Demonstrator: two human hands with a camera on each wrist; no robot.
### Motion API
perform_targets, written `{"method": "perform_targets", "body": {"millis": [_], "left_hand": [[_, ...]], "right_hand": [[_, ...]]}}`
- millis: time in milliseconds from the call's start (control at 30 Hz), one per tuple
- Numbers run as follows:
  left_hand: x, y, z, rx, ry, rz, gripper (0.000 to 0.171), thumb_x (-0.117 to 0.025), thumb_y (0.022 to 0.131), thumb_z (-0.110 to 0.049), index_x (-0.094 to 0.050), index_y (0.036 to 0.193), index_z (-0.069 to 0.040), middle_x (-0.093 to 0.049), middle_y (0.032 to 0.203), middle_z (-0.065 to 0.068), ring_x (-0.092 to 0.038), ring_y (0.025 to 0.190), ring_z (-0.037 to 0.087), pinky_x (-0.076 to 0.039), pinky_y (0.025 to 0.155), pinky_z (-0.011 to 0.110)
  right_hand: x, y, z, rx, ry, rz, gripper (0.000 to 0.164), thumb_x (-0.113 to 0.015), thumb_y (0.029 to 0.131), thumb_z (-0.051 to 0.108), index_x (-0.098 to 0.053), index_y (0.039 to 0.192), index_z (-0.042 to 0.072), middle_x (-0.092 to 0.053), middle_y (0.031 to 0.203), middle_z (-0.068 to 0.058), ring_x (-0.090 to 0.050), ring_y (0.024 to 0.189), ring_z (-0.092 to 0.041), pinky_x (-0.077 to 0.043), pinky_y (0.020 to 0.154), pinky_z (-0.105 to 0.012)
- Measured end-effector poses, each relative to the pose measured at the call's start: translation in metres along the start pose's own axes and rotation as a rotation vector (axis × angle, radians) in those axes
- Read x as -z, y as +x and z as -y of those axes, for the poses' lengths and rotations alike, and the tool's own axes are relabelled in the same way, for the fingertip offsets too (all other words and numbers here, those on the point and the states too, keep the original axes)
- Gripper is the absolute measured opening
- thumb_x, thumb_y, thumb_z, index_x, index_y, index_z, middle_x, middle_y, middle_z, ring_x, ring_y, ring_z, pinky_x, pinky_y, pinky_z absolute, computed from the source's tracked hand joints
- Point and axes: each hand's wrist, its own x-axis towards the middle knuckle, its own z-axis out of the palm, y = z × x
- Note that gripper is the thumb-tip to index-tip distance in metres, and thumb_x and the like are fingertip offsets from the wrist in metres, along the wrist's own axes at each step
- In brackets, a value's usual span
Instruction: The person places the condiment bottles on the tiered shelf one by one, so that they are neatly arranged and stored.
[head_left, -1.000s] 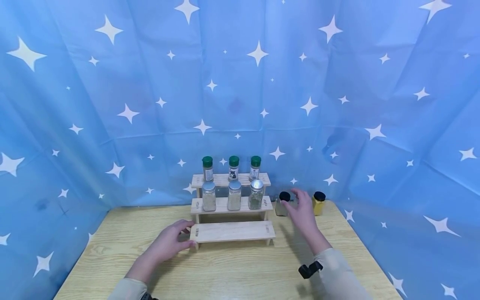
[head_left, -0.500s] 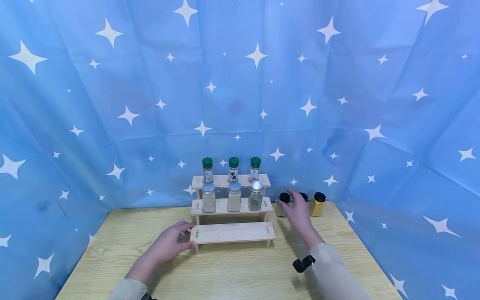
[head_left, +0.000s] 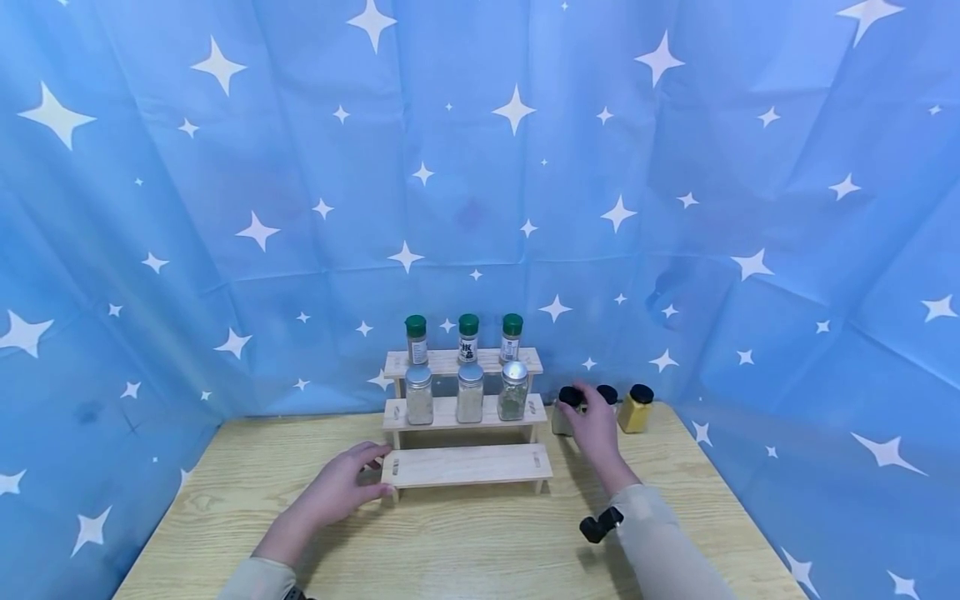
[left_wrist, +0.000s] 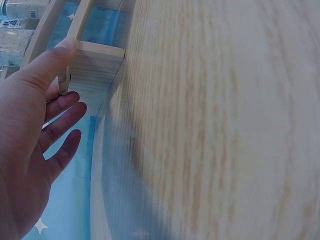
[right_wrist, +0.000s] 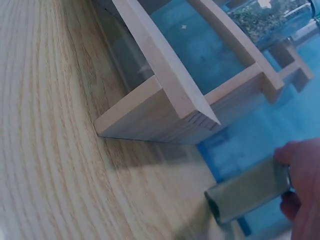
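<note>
My left hand (head_left: 341, 485) pinches the left end of the lowest step of a three-step wooden spice rack (head_left: 468, 465). In the left wrist view its thumb lies on the edge of the board (left_wrist: 80, 25), and the other fingers spread behind it. To the rack's right, my right hand (head_left: 597, 429) grips a spice jar (head_left: 564, 422) by its black lid. The right wrist view shows this jar's greyish glass body (right_wrist: 250, 192) with thumb and finger at the lid end; the lid itself is mostly hidden by the hand there.
Green-capped shakers (head_left: 467, 337) line the top step, and silver-lidded glass jars (head_left: 469, 393) the middle one. Beside my right hand stand another black-lidded jar (head_left: 607, 394) and a yellow one (head_left: 636, 410). A blue starry curtain (head_left: 480, 208) backs the wooden table (head_left: 450, 542).
My right hand has shifted slightly left and its fingers have come round the black lid, uncovering the jar behind. The left hand stays at the rack.
</note>
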Motion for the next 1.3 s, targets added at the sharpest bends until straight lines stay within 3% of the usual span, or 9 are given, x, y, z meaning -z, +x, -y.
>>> {"method": "perform_targets", "body": {"millis": [200, 733, 967, 1200, 1300], "left_hand": [[-0.001, 0.0, 0.001, 0.001, 0.003, -0.003, 0.074, -0.091, 0.093, -0.037, -0.063, 0.154, -0.006, -0.069, 0.142, 0.006, -0.071, 0.118, 0.025, -0.059, 0.104, 0.057], [-0.002, 0.0, 0.002, 0.003, -0.01, -0.006, 0.073, -0.091, 0.094, -0.037, -0.063, 0.154, -0.008, -0.068, 0.143, 0.004, -0.071, 0.117, 0.023, -0.059, 0.104, 0.056], [-0.002, 0.0, 0.001, -0.001, -0.011, -0.007, 0.071, -0.091, 0.094, -0.035, -0.063, 0.153, -0.007, -0.069, 0.141, 0.004, -0.071, 0.117, 0.023, -0.059, 0.104, 0.056], [-0.003, 0.001, 0.002, 0.001, -0.001, -0.007, 0.071, -0.092, 0.093, -0.035, -0.064, 0.152, -0.007, -0.07, 0.138, 0.002, -0.071, 0.116, 0.022, -0.06, 0.104, 0.054], [-0.003, 0.002, 0.002, 0.002, 0.004, -0.008, 0.071, -0.092, 0.093, -0.036, -0.064, 0.152, -0.007, -0.07, 0.138, 0.001, -0.071, 0.116, 0.021, -0.06, 0.103, 0.053]], "right_hand": [[-0.002, -0.002, -0.006, 0.026, 0.013, -0.032, 0.044, -0.083, 0.102, 0.017, -0.069, 0.14, 0.0, -0.071, 0.135, -0.023, -0.067, 0.123, -0.041, -0.057, 0.103, -0.06], [0.02, -0.021, 0.003, -0.008, 0.077, -0.047, 0.049, -0.086, 0.101, 0.02, -0.067, 0.142, 0.002, -0.07, 0.135, -0.019, -0.065, 0.119, -0.039, -0.058, 0.099, -0.055], [0.034, -0.034, 0.014, 0.038, 0.064, -0.039, 0.047, -0.088, 0.098, 0.017, -0.068, 0.137, 0.001, -0.071, 0.131, -0.02, -0.067, 0.114, -0.038, -0.057, 0.099, -0.054], [0.041, -0.051, 0.024, 0.053, 0.047, -0.027, 0.044, -0.092, 0.095, 0.015, -0.071, 0.132, 0.004, -0.073, 0.127, -0.014, -0.067, 0.109, -0.031, -0.06, 0.089, -0.039], [0.044, -0.057, 0.029, 0.083, 0.057, -0.03, 0.043, -0.092, 0.094, 0.013, -0.071, 0.13, 0.004, -0.073, 0.125, -0.013, -0.067, 0.109, -0.029, -0.06, 0.092, -0.044]]}}
